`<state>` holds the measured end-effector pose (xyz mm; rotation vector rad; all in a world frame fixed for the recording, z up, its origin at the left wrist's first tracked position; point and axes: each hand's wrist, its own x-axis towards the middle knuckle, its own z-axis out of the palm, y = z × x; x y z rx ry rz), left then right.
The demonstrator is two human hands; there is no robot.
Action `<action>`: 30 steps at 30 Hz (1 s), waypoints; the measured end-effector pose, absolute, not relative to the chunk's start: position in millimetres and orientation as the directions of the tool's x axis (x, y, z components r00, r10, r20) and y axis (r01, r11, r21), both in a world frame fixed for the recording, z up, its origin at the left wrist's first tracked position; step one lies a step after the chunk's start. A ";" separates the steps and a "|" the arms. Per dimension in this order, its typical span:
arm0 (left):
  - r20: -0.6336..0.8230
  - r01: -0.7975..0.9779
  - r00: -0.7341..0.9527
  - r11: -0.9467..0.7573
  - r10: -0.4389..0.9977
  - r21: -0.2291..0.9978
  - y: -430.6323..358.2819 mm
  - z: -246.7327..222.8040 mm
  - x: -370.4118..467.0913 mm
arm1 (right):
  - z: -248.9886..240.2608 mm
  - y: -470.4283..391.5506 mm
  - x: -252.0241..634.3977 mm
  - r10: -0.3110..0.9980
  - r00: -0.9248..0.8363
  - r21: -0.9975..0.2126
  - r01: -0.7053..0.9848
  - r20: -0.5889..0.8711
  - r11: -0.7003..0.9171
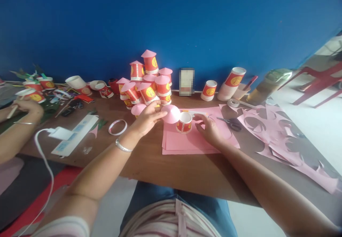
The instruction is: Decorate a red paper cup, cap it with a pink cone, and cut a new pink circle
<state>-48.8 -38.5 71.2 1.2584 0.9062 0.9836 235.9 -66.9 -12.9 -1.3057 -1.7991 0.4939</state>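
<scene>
A pink paper cone (171, 114) is pinched at its left edge by my left hand (151, 118), just above and left of a red and white paper cup (184, 125). That cup stands upright, open end up, on a stack of pink paper sheets (176, 148). My right hand (210, 128) is beside the cup's right side, its thumb and fingers apart with nothing visible between them. Behind my left hand rises a pile of similar cups with pink cone tops (148, 91); one cone-topped cup (138, 109) is partly hidden by the hand.
Scissors (232, 123) and cut pink paper scraps (272, 133) lie right. At the back stand a single cup (208, 91), stacked cups (232, 82) and a jar (271, 85). Left are a tape roll (117, 127), a power strip (76, 135) and another person's hands (29, 110).
</scene>
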 end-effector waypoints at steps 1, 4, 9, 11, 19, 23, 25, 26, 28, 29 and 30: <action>0.008 -0.105 0.347 0.031 0.938 0.994 -33.0 73.9 -41.7 | -10.0 -67.6 236.1 0.915 -0.077 -0.738 0.567 0.396 0.367; 0.066 -0.150 0.371 -0.010 0.926 0.989 -20.2 79.9 -24.4 | 1.3 -70.9 235.6 0.928 -0.003 -0.803 0.501 0.373 0.324; 0.073 -0.189 0.403 0.005 0.912 0.982 -18.9 78.6 -11.0 | 17.1 -77.5 232.9 0.975 -0.014 -0.943 0.251 0.222 0.218; 0.062 -0.186 0.421 0.019 0.905 0.982 -23.7 73.4 -10.6 | 19.6 -79.4 232.9 0.983 -0.051 -0.972 0.150 0.176 0.181; -0.017 -0.128 0.491 0.092 0.871 0.988 -37.0 52.1 -10.9 | 27.2 -83.3 229.3 0.970 -0.240 -0.998 -0.039 0.050 0.041; -0.040 -0.111 0.499 0.110 0.865 0.988 -39.1 50.8 -10.6 | 30.0 -84.2 224.9 0.970 -0.241 -0.982 -0.172 -0.032 -0.075; -0.044 -0.106 0.476 0.107 0.879 0.989 -39.0 51.7 -11.1 | 28.5 -83.0 224.5 0.972 -0.229 -0.971 -0.218 -0.044 -0.095; -0.042 -0.110 0.459 0.104 0.887 0.989 -38.6 52.2 -11.2 | 27.0 -82.0 224.7 0.974 -0.221 -0.968 -0.233 -0.045 -0.098; -0.041 -0.125 0.429 0.104 0.902 0.987 -36.8 52.9 -11.0 | 22.9 -79.4 225.1 0.977 -0.208 -0.963 -0.253 -0.041 -0.095; -0.042 -0.136 0.417 0.108 0.908 0.985 -35.6 52.9 -10.7 | 20.7 -77.9 225.1 0.978 -0.205 -0.961 -0.261 -0.038 -0.092; -0.044 -0.145 0.407 0.112 0.912 0.983 -34.3 52.7 -10.3 | 18.6 -76.3 224.8 0.979 -0.202 -0.959 -0.268 -0.035 -0.090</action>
